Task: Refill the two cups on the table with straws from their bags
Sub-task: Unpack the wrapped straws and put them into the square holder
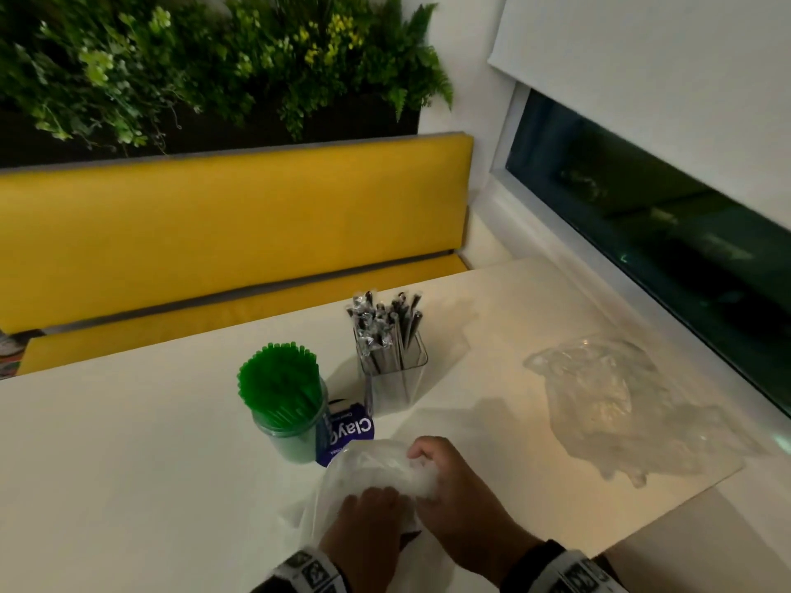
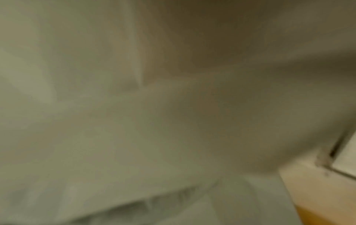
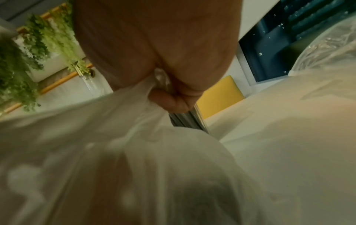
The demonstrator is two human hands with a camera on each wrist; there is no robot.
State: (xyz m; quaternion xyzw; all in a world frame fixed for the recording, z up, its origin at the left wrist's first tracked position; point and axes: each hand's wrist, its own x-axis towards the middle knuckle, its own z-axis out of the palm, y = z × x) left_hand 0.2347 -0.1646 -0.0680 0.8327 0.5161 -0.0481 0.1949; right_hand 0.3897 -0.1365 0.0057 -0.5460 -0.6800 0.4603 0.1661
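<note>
On the white table (image 1: 128, 442), a crumpled clear bag (image 1: 608, 404) lies far right. Both hands clutch a white bag (image 1: 368, 468) at the near edge: right hand (image 1: 453, 485) fingers bunch it, left hand (image 1: 368, 524) fingers curl into it. Behind stand 2 cups: green straws (image 1: 278, 383) left, wrapped black straws (image 1: 385, 331) right.

A pale desk (image 1: 128, 442) stands in dim, warm light before a yellow upholstered bench (image 1: 231, 233), with a wall of green ferns and small yellow flowers (image 1: 192, 57) above it and a dark window (image 1: 667, 233) under a half-lowered white roller blind (image 1: 667, 79) on the right.
</note>
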